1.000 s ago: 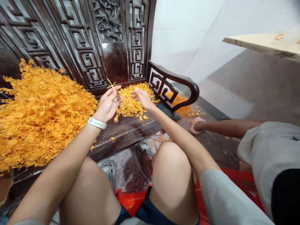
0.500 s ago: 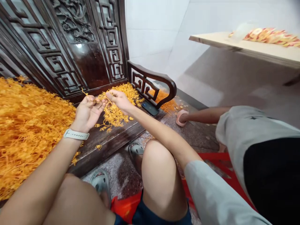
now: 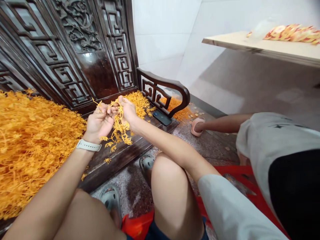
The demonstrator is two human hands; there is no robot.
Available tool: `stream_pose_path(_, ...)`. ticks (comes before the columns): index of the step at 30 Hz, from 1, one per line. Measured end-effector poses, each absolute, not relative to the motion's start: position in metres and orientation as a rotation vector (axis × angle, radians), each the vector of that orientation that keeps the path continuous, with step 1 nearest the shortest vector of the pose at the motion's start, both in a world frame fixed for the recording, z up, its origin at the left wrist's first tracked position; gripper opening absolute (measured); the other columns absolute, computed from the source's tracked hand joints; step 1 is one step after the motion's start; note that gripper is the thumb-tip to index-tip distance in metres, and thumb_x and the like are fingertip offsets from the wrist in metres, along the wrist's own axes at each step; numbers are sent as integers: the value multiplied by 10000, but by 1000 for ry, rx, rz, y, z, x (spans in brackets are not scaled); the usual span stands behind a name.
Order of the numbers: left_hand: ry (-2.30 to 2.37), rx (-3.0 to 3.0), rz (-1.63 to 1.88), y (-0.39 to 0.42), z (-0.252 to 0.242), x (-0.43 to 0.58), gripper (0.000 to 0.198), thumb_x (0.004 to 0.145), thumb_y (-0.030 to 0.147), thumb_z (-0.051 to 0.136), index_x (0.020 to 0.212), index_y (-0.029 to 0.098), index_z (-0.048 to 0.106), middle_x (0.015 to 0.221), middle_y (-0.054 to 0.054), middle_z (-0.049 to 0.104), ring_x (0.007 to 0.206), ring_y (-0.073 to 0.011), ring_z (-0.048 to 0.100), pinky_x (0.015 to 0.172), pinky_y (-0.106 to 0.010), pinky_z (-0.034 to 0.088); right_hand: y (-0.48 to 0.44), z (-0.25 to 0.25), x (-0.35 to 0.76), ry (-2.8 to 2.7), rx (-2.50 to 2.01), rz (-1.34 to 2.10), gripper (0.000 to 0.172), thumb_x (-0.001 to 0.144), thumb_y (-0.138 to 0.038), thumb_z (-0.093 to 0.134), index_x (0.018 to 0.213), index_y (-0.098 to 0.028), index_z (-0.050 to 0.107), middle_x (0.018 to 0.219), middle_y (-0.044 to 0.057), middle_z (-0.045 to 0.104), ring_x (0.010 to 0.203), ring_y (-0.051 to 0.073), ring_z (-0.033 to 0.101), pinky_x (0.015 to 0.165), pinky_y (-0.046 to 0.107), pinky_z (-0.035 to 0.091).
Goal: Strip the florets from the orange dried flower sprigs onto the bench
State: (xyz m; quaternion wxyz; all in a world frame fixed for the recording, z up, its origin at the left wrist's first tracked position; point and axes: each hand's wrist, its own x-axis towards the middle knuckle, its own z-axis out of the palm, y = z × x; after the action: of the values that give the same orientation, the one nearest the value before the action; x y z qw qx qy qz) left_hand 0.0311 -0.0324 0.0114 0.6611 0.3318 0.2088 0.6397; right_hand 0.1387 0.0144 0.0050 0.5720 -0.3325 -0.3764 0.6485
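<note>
Both hands meet over the dark wooden bench seat [image 3: 96, 165]. Pinched in my left hand [image 3: 100, 120] is the thin end of an orange plastic sprig [image 3: 119, 128], a piece of its stem poking up past the fingers. My right hand [image 3: 128, 111] closes on the same sprig close by, thumb up. Its branched, flower-like tips dangle below the fingers. A large heap of similar orange sprigs [image 3: 32, 150] lies left of my left hand, and a smaller pile [image 3: 140, 101] lies behind my right hand. The exact finger contact is partly hidden.
A dark phone [image 3: 162, 117] lies on the bench by its curved armrest [image 3: 181, 88]. Orange bits [image 3: 178, 108] are scattered on the floor beyond. At the right, a person's leg [image 3: 220, 124] is close, below a wooden board [image 3: 230, 40] carrying red-and-yellow items.
The view has shifted slightly, so the scene sits a little further right. The sprig now hangs lower from my right hand, with its branched tips in front of the bench.
</note>
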Motion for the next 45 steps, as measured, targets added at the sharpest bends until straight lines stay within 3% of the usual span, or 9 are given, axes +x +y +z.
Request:
stream_pose_path(6, 445, 937, 1396, -51, 21, 24, 334, 926, 2, 648, 656, 194, 612, 667, -14, 554, 813, -147, 720, 921, -263, 656, 43, 7, 178, -451, -936, 1412, 321, 1150, -368, 600, 885, -225, 487, 599, -93, 514, 504, 55, 481, 530, 154, 417)
stream_pose_path(9, 491, 902, 1406, -56, 23, 16, 302, 965, 64, 690, 703, 203, 628, 702, -8, 594, 837, -163, 749, 890, -292, 668, 54, -6, 199, -561, -998, 1372, 76, 1112, -184, 590, 1037, -195, 593, 648, -80, 532, 542, 65, 490, 553, 156, 414)
stream_pose_path(13, 529, 810, 1436, -51, 23, 5, 305, 967, 96, 735, 730, 211, 581, 717, 14, 599, 947, -186, 790, 945, -359, 680, 54, -22, 207, -806, -1184, 1310, 455, 932, -98, 722, 1360, -195, 602, 909, 4, 674, 713, 121, 597, 644, 213, 498)
stream_pose_path(17, 512, 789, 1509, -42, 24, -3, 292, 954, 94, 738, 742, 217, 579, 745, 11, 627, 1082, -208, 794, 1017, -400, 666, 41, -17, 204, -1201, -1198, 1263, 197, 1034, -366, 719, 1123, -190, 728, 1118, 94, 739, 926, 172, 631, 805, 265, 541)
stream_pose_path(22, 516, 797, 1606, -36, 23, -13, 274, 968, 102, 692, 749, 234, 596, 736, -4, 627, 1115, -190, 784, 1043, -346, 636, 21, -3, 188, -1572, -735, 1164, 293, 975, -414, 820, 1175, -218, 734, 1091, 33, 727, 1060, 171, 641, 967, 266, 527)
stream_pose_path(30, 598, 844, 1555, -31, 13, -26, 78, 1036, 274, 740, 981, 274, 684, 888, -10, 760, 933, -178, 780, 887, -309, 639, 18, -12, 169, -1543, -668, 1266, 274, 941, -324, 858, 897, -207, 614, 843, -27, 642, 775, 117, 578, 771, 244, 508)
stream_pose_path(35, 964, 1047, 1601, -24, -10, -15, 774, 771, 322, 1031, 1431, 319, 626, 1010, -10, 809, 848, -141, 721, 743, -222, 543, 24, -13, 166, -1518, -647, 1295, 443, 871, -505, 921, 914, -208, 594, 842, -23, 644, 769, 114, 608, 756, 254, 540)
stream_pose_path(40, 989, 1310, 1463, -16, -26, -3, 537, 671, 533, 1041, 985, 161, 815, 942, -75, 793, 860, -181, 702, 817, -293, 567, 27, -14, 164, -1581, -541, 1269, 576, 789, -651, 944, 916, -206, 602, 860, -11, 620, 796, 125, 569, 719, 264, 513)
stream_pose_path(45, 1040, 1051, 1600, -11, -24, -4, 269, 706, 308, 961, 744, 175, 731, 765, -22, 685, 678, -124, 583, 636, -246, 499, 27, 0, 176, -1480, -583, 1195, 513, 893, -629, 860, 946, -228, 545, 934, 5, 605, 817, 127, 519, 722, 260, 478)
